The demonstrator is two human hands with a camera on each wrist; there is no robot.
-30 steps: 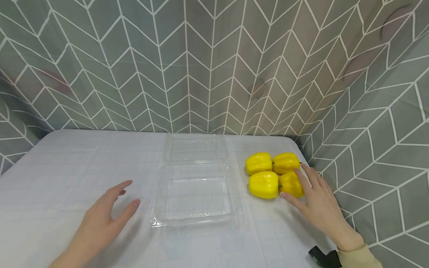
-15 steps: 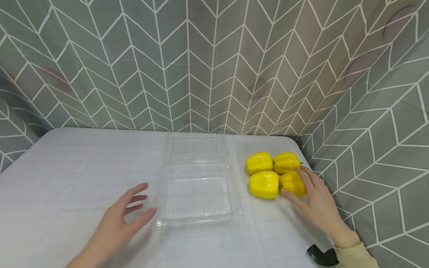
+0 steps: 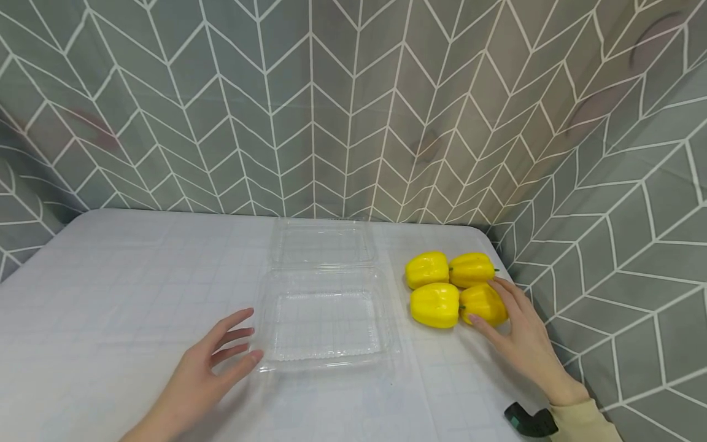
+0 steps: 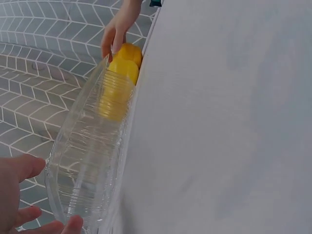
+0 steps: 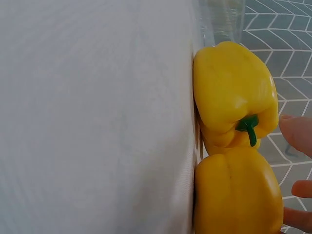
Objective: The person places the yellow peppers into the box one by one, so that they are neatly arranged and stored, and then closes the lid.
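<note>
Plainly, in the head view, I judge that the coming move turns on how the near right pepper lies from the right hand: just left of the palm and a little farther from the person, with the thumb at its front left and the fingers reaching its far right. The thumb and fingers are apart, straddling the pepper; whether they press firmly on it I cannot tell. It lies on the table, at the near right of a cluster with the near left pepper, the back left pepper and the back right pepper. The left hand is well apart from it, across the clear container, whose lid lies folded back behind it.

From the left wrist, the left hand's thumb and fingers are spread by the container's rim; whether they touch it is unclear. The peppers show yellow through and beyond the plastic.

Over at the right wrist, the near right pepper looks plump and glossy, deep yellow, with a shallow groove. Its own stem does not show, so its long axis is hard to settle; the green stem in sight belongs to the near left pepper.
</note>
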